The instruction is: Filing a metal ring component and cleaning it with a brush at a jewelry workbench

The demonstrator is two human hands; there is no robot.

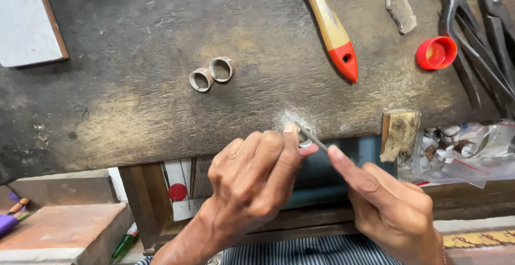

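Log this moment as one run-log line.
left hand: pinches ring at bench edge | right hand: holds file against ring | nearby: two rings, brush

On the dark worn workbench (pixel 134 120) two metal rings (pixel 211 74) lie side by side. Further right are a wooden brush handle with red tip (pixel 333 29), a small stone (pixel 401 10), a red plastic cap (pixel 435 53) and dark pliers (pixel 475 34).

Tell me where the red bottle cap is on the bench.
In the head view, the red cap lies at the upper right of the wooden bench, between the red-tipped brush handle and the dark pliers.
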